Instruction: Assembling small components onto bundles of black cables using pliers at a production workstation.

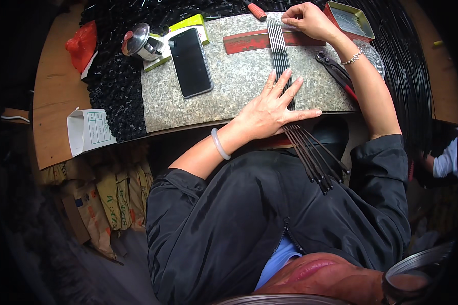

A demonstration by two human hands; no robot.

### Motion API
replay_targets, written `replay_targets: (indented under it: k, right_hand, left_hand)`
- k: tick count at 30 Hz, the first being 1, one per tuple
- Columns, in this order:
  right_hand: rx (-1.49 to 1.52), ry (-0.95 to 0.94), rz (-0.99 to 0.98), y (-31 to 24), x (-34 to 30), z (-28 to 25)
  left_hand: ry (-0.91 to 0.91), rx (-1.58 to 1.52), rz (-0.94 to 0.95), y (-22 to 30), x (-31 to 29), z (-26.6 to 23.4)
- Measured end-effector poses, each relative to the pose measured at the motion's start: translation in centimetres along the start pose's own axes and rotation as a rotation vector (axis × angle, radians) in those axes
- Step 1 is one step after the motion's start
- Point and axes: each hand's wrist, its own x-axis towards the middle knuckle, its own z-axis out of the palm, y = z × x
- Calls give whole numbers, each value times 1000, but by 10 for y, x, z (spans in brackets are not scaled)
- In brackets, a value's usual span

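Note:
My left hand presses flat, fingers spread, across a row of thin dark rods. Their silvery far ends lie side by side over a worn red bar on the speckled stone slab. Past the slab's near edge the rods fan out over my lap, ending in small black knobs. At the silvery tips, my right hand is closed in a pinch; whatever it holds is too small to make out. Beside that wrist sits an open tin with fine silvery wires in it.
Red-handled pliers lie right of the rods. A black phone, a metal pot and a yellow-green box occupy the slab's left. Black small parts surround it; long black rods lie at right. Another person's sleeve shows far right.

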Motion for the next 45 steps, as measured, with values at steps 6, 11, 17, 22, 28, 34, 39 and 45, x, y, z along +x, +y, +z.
replay_targets:
  k: [6, 11, 17, 22, 28, 34, 39, 45]
  right_hand:
    - [39, 6, 14, 2, 1, 3]
    - [50, -11, 19, 2, 0, 1]
    - [118, -68, 13, 3, 3, 1]
    - [89, -39, -8, 4, 4, 3]
    - [106, -52, -16, 8, 7, 7]
    - [187, -44, -100, 3, 8, 8]
    - [232, -102, -112, -1, 13, 12]
    - [219, 290, -167, 1, 11, 13]
  left_hand:
    - [17, -9, 0, 0, 1, 1]
    - [6, 9, 1, 0, 0, -1]
    - [2, 8, 2, 0, 2, 0]
    - [4, 24, 3, 0, 0, 0]
    - [-1, 11, 7, 0, 1, -1]
    - [0, -3, 3, -1, 1, -1]
    - [3, -22, 2, 0, 1, -1]
    - [-14, 12, 4, 0, 1, -2]
